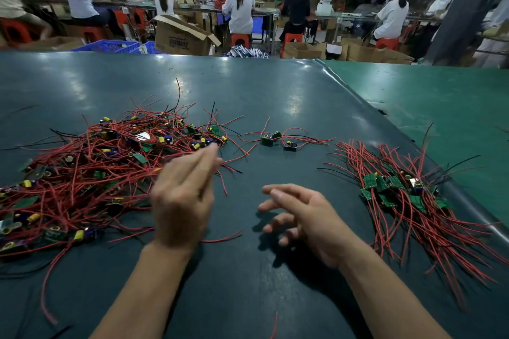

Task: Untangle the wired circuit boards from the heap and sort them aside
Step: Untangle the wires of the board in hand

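Observation:
A large tangled heap (91, 170) of small green circuit boards with red and black wires covers the left of the dark green table (248, 85). A sorted bundle (413, 198) of boards with wires lying roughly parallel rests at the right. Three loose wired boards (278, 140) sit apart in the middle, farther back. My left hand (184, 201) hovers at the heap's right edge, fingers extended together toward the wires, blurred, holding nothing visible. My right hand (305, 217) floats above bare table between the two piles, fingers spread and empty.
A brighter green mat (440, 107) overlaps the table on the right, its edge running diagonally past the sorted bundle. Beyond the table's far edge are cardboard boxes (181, 36), blue crates (110, 45) and several seated people at benches.

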A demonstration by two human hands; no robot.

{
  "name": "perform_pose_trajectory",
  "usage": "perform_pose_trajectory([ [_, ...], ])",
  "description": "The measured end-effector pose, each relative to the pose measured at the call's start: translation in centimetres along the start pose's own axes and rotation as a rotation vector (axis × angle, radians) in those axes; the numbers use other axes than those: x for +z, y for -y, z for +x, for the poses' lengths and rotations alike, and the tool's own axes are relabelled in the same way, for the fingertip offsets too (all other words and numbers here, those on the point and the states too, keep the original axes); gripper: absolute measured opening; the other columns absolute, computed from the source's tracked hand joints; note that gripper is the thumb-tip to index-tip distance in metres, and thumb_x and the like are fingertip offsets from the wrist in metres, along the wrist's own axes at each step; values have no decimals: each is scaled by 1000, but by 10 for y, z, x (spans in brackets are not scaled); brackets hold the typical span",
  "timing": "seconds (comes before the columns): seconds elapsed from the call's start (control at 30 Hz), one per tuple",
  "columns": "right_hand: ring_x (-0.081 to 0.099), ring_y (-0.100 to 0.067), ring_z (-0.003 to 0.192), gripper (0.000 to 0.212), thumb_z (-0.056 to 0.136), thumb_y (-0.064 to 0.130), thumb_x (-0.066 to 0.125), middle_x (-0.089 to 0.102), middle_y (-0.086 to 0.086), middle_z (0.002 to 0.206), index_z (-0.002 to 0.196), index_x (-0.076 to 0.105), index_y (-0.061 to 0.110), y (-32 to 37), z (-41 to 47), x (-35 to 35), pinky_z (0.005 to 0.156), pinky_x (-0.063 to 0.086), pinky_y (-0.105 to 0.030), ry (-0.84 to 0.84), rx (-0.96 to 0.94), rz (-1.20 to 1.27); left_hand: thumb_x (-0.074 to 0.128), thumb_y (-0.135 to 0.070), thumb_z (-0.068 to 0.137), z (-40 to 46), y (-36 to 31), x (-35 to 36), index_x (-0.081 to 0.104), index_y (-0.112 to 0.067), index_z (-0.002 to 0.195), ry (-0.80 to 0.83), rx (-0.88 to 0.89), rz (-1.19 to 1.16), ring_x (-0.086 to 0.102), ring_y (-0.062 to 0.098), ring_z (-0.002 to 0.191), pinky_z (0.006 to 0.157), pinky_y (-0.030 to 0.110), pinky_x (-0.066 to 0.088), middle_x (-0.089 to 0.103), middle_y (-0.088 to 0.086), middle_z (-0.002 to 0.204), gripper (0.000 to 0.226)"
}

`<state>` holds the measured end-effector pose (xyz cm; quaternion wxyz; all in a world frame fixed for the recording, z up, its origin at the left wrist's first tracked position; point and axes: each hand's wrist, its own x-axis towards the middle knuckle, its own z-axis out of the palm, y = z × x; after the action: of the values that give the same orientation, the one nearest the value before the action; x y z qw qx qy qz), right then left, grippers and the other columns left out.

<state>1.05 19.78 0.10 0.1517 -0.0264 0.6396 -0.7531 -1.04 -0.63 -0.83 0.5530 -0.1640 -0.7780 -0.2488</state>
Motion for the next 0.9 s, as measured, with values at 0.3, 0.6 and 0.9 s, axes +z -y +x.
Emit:
perform_pose_trajectory([
  [0.3,69,-9,90,49,76,-22,52,76,-1,97,105,71,12,-13,6,3,71,56,-24,-101,-383,-385,57,-13,97,-9,-49,22,73,0,108,381,335,-349,68,27,91,86,34,53,71,9,113,23],
  [0.6,58,5,56,7,78,4,64,64,8,57,73,67,8,-5,4,-3,56,46,-10,-27,-251,-113,69,2,83,-13,-66,20,66,-1,122,386,413,-481,60,29,115,96,40,48,62,14,129,39],
  [0.9,70,-25,61,22,98,17,49,73,-15,82,84,63,5,8,8,-13,56,58,-27,-333,-298,515,54,-60,89,-13,-30,16,49,-22,140,790,-242,89,50,19,118,101,33,34,60,-3,125,63],
])
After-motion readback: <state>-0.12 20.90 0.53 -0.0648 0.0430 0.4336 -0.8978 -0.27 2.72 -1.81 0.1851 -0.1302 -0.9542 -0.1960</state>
